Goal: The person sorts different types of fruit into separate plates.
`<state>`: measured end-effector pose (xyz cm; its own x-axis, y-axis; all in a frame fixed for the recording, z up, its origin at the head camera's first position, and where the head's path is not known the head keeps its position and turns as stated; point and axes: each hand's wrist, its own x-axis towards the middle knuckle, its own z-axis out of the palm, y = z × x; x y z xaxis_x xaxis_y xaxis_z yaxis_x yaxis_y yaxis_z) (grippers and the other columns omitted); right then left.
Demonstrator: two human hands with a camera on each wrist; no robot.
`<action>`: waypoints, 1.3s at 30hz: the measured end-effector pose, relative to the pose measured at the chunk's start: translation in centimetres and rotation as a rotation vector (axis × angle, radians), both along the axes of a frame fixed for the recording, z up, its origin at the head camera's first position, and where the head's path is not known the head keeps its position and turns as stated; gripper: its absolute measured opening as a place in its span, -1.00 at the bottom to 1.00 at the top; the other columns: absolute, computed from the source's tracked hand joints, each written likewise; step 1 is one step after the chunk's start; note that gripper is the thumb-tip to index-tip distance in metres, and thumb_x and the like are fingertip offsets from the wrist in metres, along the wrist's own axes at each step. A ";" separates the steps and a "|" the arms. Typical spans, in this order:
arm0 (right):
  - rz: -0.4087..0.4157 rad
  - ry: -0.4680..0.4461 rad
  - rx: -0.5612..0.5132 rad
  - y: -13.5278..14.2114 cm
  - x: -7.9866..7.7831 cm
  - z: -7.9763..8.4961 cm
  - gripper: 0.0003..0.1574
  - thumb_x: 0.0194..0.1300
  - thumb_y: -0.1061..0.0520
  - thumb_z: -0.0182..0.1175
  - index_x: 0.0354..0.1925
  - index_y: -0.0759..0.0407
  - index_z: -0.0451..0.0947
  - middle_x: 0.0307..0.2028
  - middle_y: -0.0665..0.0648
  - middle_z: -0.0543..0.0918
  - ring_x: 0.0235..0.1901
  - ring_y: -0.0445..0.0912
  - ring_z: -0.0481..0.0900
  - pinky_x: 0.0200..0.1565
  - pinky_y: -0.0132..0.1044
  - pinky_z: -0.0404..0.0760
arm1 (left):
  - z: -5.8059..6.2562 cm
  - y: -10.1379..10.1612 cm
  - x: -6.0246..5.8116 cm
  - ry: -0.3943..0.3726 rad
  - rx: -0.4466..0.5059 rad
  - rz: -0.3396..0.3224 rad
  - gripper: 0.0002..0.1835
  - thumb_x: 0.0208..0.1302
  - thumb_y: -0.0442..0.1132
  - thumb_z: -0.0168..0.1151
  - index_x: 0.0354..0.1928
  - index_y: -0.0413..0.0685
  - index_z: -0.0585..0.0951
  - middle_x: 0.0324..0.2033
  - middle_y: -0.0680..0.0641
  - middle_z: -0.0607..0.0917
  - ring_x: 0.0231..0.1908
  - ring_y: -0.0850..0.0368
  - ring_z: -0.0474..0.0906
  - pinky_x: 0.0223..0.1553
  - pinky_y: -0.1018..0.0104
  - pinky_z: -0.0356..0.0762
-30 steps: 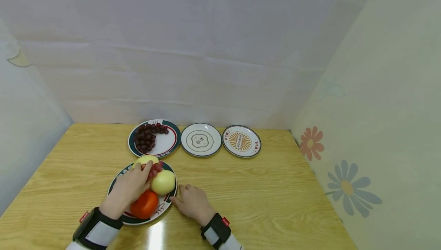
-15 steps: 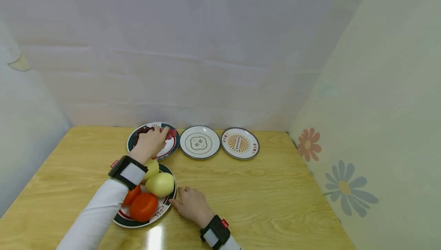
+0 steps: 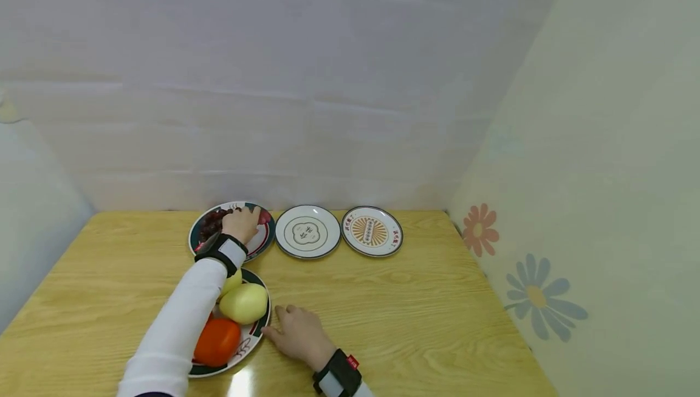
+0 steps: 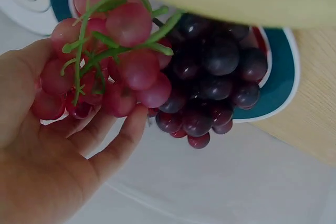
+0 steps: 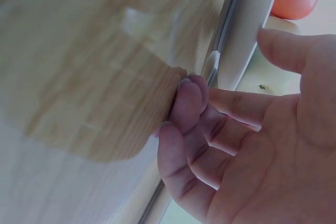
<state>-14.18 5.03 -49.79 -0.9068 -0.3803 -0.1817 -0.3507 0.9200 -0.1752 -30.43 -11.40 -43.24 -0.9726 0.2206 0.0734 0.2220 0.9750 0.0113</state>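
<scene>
My left hand (image 3: 241,225) is over the green-rimmed plate (image 3: 266,241) at the back left. Its fingers curl round a bunch of red grapes (image 4: 131,69) with green stems. Right beside that bunch, dark purple grapes (image 4: 218,59) lie on the same plate. Near the front plate (image 3: 256,331), my right hand (image 3: 301,335) rests on the table with loosely bent fingers, its thumb at the rim. That plate bears pale yellow-green fruits (image 3: 244,304) and orange-red round fruits (image 3: 217,342). My left forearm hides part of it.
To the right of the back-left plate stand a white plate with a grey emblem (image 3: 307,231) and a white plate with an orange sunburst (image 3: 372,231). A pale cloth wall (image 3: 306,99) rises behind the wooden table (image 3: 415,312).
My left hand has carried the red grapes from the front plate up to the back-left plate. My right hand has stayed beside the front plate. The head view has shifted slightly.
</scene>
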 end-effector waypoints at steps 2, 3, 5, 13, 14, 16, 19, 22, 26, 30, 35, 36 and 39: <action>0.004 0.001 0.000 0.0 0.1 0.0 -0.28 0.23 -0.42 -0.06 0.14 -0.04 0.47 -0.12 0.04 0.65 -0.21 -0.12 0.61 -0.35 -0.23 0.63 | -0.5 -0.1 0.0 -0.006 -0.019 0.004 -0.46 0.05 -0.12 0.36 0.02 -0.28 0.50 -0.15 -0.38 0.60 -0.20 -0.29 0.54 -0.36 -0.10 0.62; 0.004 0.001 -0.002 -0.1 0.1 0.1 -0.29 0.22 -0.42 -0.06 0.13 -0.04 0.47 -0.13 0.04 0.65 -0.22 -0.12 0.61 -0.35 -0.24 0.63 | -0.7 -0.2 -0.1 -0.019 -0.026 0.005 -0.45 0.03 -0.11 0.37 0.01 -0.30 0.51 -0.13 -0.38 0.59 -0.17 -0.29 0.52 -0.34 -0.11 0.62; 0.005 0.004 0.002 -0.1 0.1 0.0 -0.29 0.22 -0.42 -0.06 0.13 -0.04 0.47 -0.14 0.03 0.65 -0.22 -0.13 0.61 -0.35 -0.24 0.62 | -1.0 -0.3 -0.2 -0.056 -0.041 0.000 -0.41 0.01 -0.08 0.37 0.03 -0.33 0.50 -0.08 -0.37 0.58 -0.11 -0.29 0.49 -0.27 -0.13 0.61; -0.002 0.007 0.019 -0.2 -0.2 0.1 -0.26 0.22 -0.43 -0.07 0.15 -0.02 0.45 -0.09 0.04 0.64 -0.18 -0.12 0.61 -0.30 -0.22 0.64 | -0.1 -0.5 -0.4 -0.221 -0.033 -0.052 -0.34 0.14 -0.09 0.24 0.22 -0.30 0.35 0.02 -0.35 0.56 -0.06 -0.28 0.51 -0.14 -0.16 0.59; -0.003 0.004 0.021 -0.2 -0.2 0.1 -0.26 0.22 -0.43 -0.07 0.15 -0.03 0.45 -0.09 0.04 0.64 -0.17 -0.12 0.61 -0.30 -0.22 0.64 | 0.1 -0.6 -0.3 -0.241 -0.026 -0.063 -0.36 0.17 -0.10 0.21 0.24 -0.28 0.34 0.04 -0.35 0.55 -0.04 -0.28 0.50 -0.13 -0.17 0.58; -0.005 -0.004 0.018 -0.3 -0.3 0.1 -0.26 0.22 -0.43 -0.07 0.15 -0.03 0.45 -0.09 0.04 0.64 -0.18 -0.12 0.61 -0.31 -0.22 0.64 | 0.6 -0.8 -0.1 -0.280 -0.001 -0.078 -0.39 0.21 -0.10 0.17 0.26 -0.24 0.33 0.09 -0.35 0.51 0.02 -0.28 0.47 -0.08 -0.19 0.55; -0.006 -0.011 0.014 -0.3 -0.3 0.1 -0.27 0.23 -0.42 -0.07 0.15 -0.02 0.45 -0.10 0.04 0.64 -0.18 -0.12 0.61 -0.31 -0.22 0.64 | 1.1 -1.2 0.5 -0.307 0.043 -0.080 -0.39 0.27 -0.08 0.11 0.30 -0.20 0.29 0.18 -0.37 0.41 0.13 -0.30 0.35 0.03 -0.26 0.45; -0.002 -0.010 0.010 -0.2 -0.2 0.3 -0.28 0.24 -0.41 -0.07 0.15 0.00 0.45 -0.10 0.06 0.64 -0.18 -0.11 0.61 -0.32 -0.21 0.64 | 1.6 -1.7 1.8 -0.286 0.098 -0.072 -0.37 0.29 -0.05 0.08 0.31 -0.22 0.26 0.20 -0.41 0.36 0.15 -0.36 0.30 0.06 -0.31 0.40; 0.006 0.010 0.005 -0.1 -0.1 0.4 -0.28 0.24 -0.39 -0.05 0.14 0.02 0.46 -0.13 0.07 0.65 -0.21 -0.09 0.62 -0.35 -0.21 0.63 | 2.0 -3.0 4.7 -0.210 0.164 -0.063 -0.37 0.31 -0.03 0.06 0.29 -0.26 0.27 0.16 -0.45 0.38 0.12 -0.42 0.30 0.04 -0.31 0.39; 0.009 0.009 0.002 -0.1 0.1 0.3 -0.28 0.24 -0.40 -0.05 0.14 0.01 0.46 -0.11 0.06 0.64 -0.20 -0.10 0.62 -0.34 -0.22 0.63 | 1.7 -5.3 8.5 -0.130 0.251 -0.035 -0.37 0.32 -0.05 0.06 0.28 -0.33 0.26 0.12 -0.51 0.38 0.07 -0.47 0.31 0.03 -0.33 0.37; 0.002 0.010 -0.007 0.0 0.1 0.2 -0.28 0.23 -0.39 -0.04 0.14 0.02 0.46 -0.09 0.07 0.65 -0.18 -0.09 0.61 -0.33 -0.20 0.64 | 0.2 -8.2 13.5 -0.080 0.361 0.057 -0.35 0.36 -0.05 0.00 0.29 -0.41 0.19 0.10 -0.59 0.31 0.03 -0.54 0.27 0.01 -0.39 0.30; 0.000 0.010 -0.010 0.0 0.2 0.2 -0.28 0.23 -0.39 -0.03 0.14 0.02 0.46 -0.09 0.07 0.65 -0.18 -0.08 0.62 -0.32 -0.20 0.64 | -0.1 -8.7 14.4 -0.077 0.376 0.089 -0.35 0.36 -0.05 -0.02 0.29 -0.43 0.18 0.10 -0.60 0.30 0.02 -0.55 0.26 0.01 -0.41 0.29; -0.002 0.004 -0.013 0.0 0.0 0.2 -0.28 0.23 -0.39 -0.04 0.14 0.01 0.46 -0.08 0.06 0.65 -0.17 -0.09 0.61 -0.32 -0.20 0.64 | -1.3 -10.0 16.8 -0.103 0.395 0.196 -0.36 0.40 -0.06 -0.09 0.29 -0.46 0.14 0.07 -0.63 0.27 -0.02 -0.59 0.24 -0.05 -0.43 0.29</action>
<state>-14.13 5.08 -49.59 -0.9083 -0.3810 -0.1728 -0.3499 0.9183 -0.1852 -13.66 -21.38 -44.50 -0.9999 0.0058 0.0154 0.0116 0.9149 0.4035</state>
